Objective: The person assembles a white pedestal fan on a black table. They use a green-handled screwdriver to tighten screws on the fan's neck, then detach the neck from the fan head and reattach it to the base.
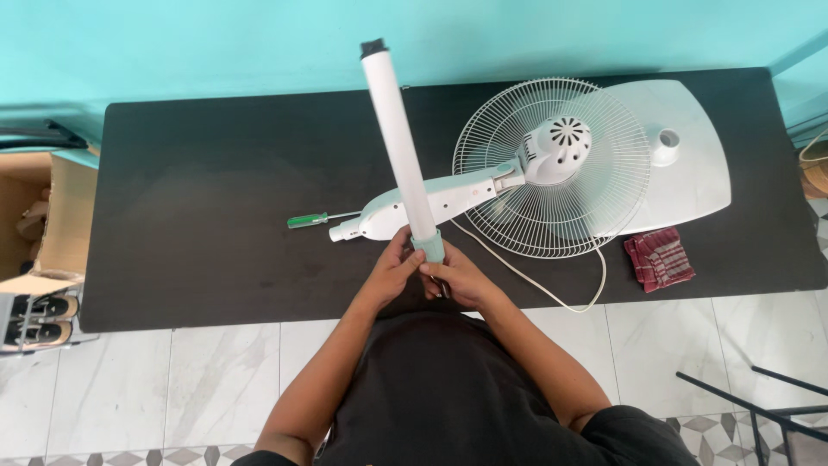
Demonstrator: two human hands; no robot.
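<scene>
I hold a long white fan pole (pixel 395 129) upright over the black table (pixel 198 198), its black-capped end pointing away from me. My left hand (pixel 392 272) and my right hand (pixel 457 276) both grip the pale green collar (pixel 429 247) at the pole's lower end. Just beyond my hands lies the fan's white motor neck (pixel 423 203), joined to the round wire grille (pixel 552 168).
A white fan base (pixel 690 164) lies under the grille at the right. A green-handled screwdriver (pixel 315 219) rests left of the neck. A red checked cloth (pixel 660 259) and a white cord (pixel 552 293) lie near the front edge. A cardboard box (pixel 52 216) stands at the left.
</scene>
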